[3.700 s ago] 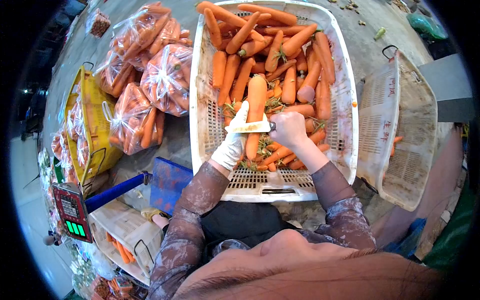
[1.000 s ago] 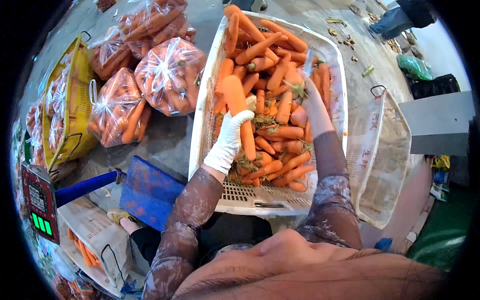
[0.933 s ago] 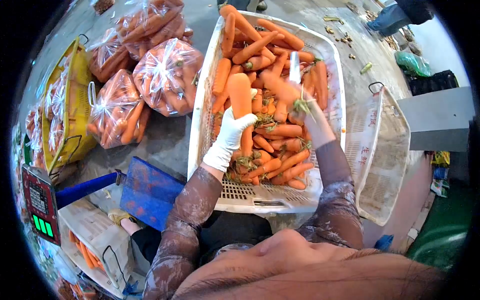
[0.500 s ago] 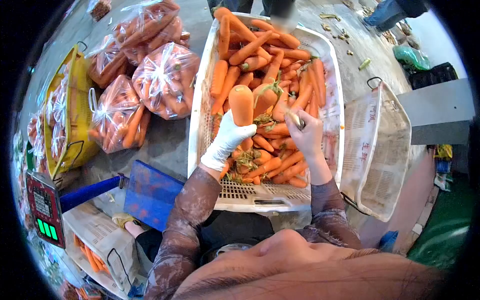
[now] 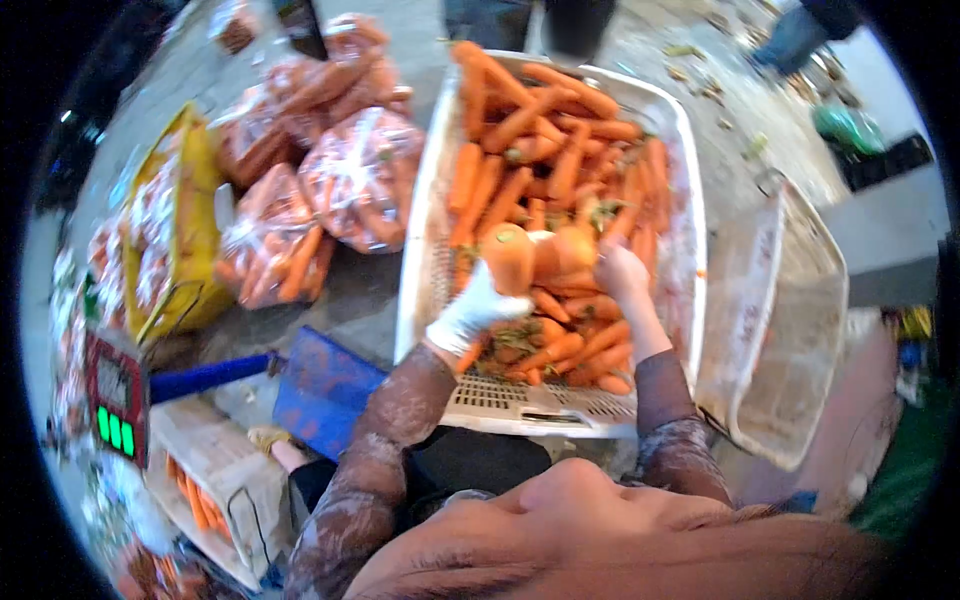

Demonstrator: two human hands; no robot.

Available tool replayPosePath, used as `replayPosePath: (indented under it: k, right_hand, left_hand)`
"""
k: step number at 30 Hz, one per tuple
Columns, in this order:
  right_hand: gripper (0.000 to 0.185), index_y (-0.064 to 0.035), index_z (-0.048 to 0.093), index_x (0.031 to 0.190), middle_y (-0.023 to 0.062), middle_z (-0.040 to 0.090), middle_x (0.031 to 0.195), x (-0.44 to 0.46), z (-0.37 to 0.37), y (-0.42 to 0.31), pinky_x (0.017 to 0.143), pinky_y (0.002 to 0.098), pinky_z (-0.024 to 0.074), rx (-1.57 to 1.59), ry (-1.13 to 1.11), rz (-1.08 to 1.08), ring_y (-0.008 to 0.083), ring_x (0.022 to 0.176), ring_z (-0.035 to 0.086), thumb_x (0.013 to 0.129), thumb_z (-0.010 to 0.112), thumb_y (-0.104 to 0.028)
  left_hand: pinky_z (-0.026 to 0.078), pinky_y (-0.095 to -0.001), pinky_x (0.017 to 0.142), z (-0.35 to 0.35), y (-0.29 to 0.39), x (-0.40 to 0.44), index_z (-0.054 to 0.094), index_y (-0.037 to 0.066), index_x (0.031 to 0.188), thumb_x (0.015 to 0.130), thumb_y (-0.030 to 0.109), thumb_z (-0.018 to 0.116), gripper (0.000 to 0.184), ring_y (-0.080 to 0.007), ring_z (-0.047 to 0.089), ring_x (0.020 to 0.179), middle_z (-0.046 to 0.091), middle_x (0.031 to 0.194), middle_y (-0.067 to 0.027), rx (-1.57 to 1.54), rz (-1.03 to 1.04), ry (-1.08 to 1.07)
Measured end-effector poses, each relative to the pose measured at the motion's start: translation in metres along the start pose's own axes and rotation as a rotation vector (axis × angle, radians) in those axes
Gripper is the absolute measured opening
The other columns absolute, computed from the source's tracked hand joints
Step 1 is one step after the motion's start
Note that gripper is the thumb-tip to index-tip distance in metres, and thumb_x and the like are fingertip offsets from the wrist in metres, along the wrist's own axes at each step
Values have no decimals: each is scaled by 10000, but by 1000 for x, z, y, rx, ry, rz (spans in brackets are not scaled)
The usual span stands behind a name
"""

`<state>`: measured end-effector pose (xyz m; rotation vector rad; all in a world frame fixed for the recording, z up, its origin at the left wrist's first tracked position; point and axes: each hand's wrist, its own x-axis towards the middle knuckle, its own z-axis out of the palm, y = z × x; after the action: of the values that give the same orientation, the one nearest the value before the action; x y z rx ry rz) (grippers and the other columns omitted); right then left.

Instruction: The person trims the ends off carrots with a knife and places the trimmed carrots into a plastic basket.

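While the left hand (image 5: 474,312) gripped 1 carrot (image 5: 508,258), likely stiff, best held mid-length, at its 3 o'clock hung the right hand (image 5: 622,272), its hold too blurred to tell.

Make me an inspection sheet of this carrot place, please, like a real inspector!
Surface: white crate, with grey floor around it.
Job's things: loose carrots piled in the crate, some with green tops.
Clutter: scraps on the floor, too blurred to name.
Hands: gloved left hand grips a thick carrot; bare right hand looks blurred, so its grip is unclear.
Cables: nothing seen.
Surroundings: bagged carrots, yellow crate and green-lit display left; second white crate right; another person's leg beyond.
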<state>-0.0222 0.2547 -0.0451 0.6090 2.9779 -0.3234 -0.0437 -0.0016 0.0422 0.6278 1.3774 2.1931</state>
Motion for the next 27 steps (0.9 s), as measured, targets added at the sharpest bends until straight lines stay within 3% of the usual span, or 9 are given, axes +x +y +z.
replayPosePath:
  k: [3, 8, 12, 14, 15, 18, 22, 24, 27]
  right_hand:
    - [292, -8, 651, 829, 227, 650, 846, 1, -6, 10, 740, 457, 514, 137, -80, -22, 379, 804, 640, 817, 512, -264]
    - [276, -2, 610, 696, 174, 632, 686, -12, -24, -30, 577, 421, 449, 433, -14, -126, 311, 597, 606, 784, 617, -264]
    - [264, -43, 550, 613, 27, 546, 585, -21, -48, -41, 427, 311, 342, 959, -211, 4, 125, 434, 459, 789, 670, -199]
    - [180, -54, 566, 692, -28, 520, 602, -39, -72, -54, 412, 227, 305, 1267, -281, 117, 51, 450, 416, 802, 670, -150]
    - [165, -52, 567, 722, -27, 497, 576, -43, -77, -60, 381, 219, 279, 1193, -255, 68, 49, 417, 397, 806, 669, -150]
    - [111, -35, 608, 803, -34, 485, 568, -52, -71, -70, 368, 209, 253, 1019, -102, -185, 42, 398, 376, 808, 664, -130]
    - [108, -42, 605, 771, -46, 481, 557, -83, -67, -90, 372, 218, 247, 1262, -168, -140, 41, 392, 353, 801, 671, -122]
    - [151, -23, 616, 782, -31, 501, 562, -90, -39, -93, 392, 230, 290, 1265, -266, -144, 49, 430, 415, 797, 678, -160]
    - [148, -81, 582, 748, -34, 487, 574, -115, -18, -103, 366, 240, 277, 1203, -375, -169, 74, 392, 400, 825, 655, -184]
  left_hand:
    - [266, -360, 1073, -9, -23, -16, 308, 34, 1386, 670, 172, 708, 832, -185, 352, 1277, 383, 1383, -109, -14, -5, -88]
    - [439, -365, 912, -21, -41, 0, 400, 3, 1288, 673, 271, 683, 728, -249, 537, 1026, 542, 1130, -117, -717, -282, 285]
    - [504, -388, 785, -22, -4, -5, 381, -15, 1299, 703, 470, 596, 799, -274, 586, 862, 567, 1008, -143, -1133, -142, -33]
    - [497, -383, 805, -13, 26, -25, 354, -15, 1326, 698, 531, 575, 861, -272, 581, 880, 560, 1031, -146, -920, -134, 193]
    - [484, -381, 851, -23, 23, -35, 314, -2, 1356, 696, 592, 561, 922, -282, 564, 963, 521, 1145, -173, -904, -103, 66]
    - [451, -401, 917, -8, 57, -73, 252, 4, 1402, 726, 500, 543, 887, -327, 499, 1131, 437, 1317, -200, -948, -85, 64]
    - [445, -440, 927, 17, 96, -118, 252, 36, 1408, 732, 478, 534, 855, -355, 473, 1172, 421, 1340, -201, -812, -60, 246]
    - [484, -403, 853, -6, 77, -145, 341, 11, 1350, 713, 550, 555, 861, -310, 553, 1046, 493, 1249, -192, -649, -74, 332]
    - [495, -417, 809, 11, 91, -169, 373, 2, 1306, 709, 492, 579, 799, -313, 586, 911, 519, 1199, -201, -1016, -21, 200]
